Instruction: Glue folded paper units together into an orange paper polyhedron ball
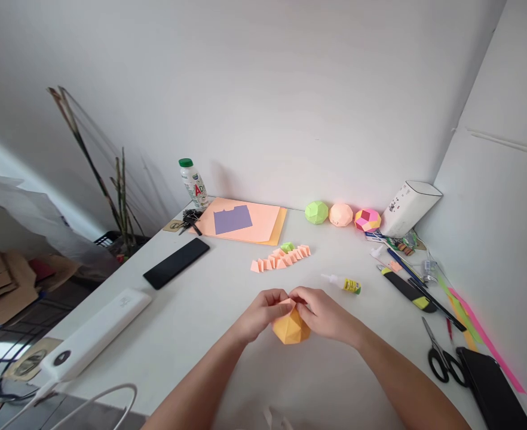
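Observation:
Both my hands meet over the middle of the white table. My left hand and my right hand have their fingers closed on an orange faceted paper ball, pinching a peach paper piece at its top. A row of folded peach paper pieces with one green piece lies just beyond my hands. A small glue bottle lies on its side to the right of them.
Three finished paper balls, green, peach and pink-yellow, stand by the wall beside a white box. Paper sheets, a drink bottle, keys, a black phone, scissors, pens and paper strips lie around.

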`<act>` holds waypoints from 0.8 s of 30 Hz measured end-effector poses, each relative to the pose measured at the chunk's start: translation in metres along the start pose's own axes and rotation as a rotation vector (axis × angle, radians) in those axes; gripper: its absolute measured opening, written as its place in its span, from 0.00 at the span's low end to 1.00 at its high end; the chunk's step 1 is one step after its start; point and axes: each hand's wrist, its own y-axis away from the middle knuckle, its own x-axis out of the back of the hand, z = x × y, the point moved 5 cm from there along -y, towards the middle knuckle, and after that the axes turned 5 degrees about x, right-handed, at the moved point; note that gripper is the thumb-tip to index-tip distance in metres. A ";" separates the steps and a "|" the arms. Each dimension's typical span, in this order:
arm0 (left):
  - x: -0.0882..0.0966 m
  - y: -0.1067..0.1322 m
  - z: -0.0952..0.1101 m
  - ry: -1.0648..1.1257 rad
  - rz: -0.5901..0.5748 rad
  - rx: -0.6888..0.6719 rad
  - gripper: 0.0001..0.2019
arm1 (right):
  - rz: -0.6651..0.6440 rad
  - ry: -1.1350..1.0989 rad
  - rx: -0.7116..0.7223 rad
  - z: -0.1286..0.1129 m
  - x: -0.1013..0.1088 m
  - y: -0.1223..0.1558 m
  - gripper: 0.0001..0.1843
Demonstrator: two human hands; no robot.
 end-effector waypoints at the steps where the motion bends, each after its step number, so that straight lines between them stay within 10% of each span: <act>1: 0.000 0.000 0.000 0.005 -0.002 0.001 0.14 | 0.012 0.077 0.044 -0.002 0.000 -0.001 0.12; 9: -0.004 0.002 0.002 0.008 -0.027 0.004 0.12 | 0.044 0.652 0.289 -0.009 -0.010 -0.007 0.12; 24: -0.006 0.003 0.002 0.025 -0.017 0.026 0.14 | 0.048 0.368 0.096 -0.001 0.005 -0.007 0.12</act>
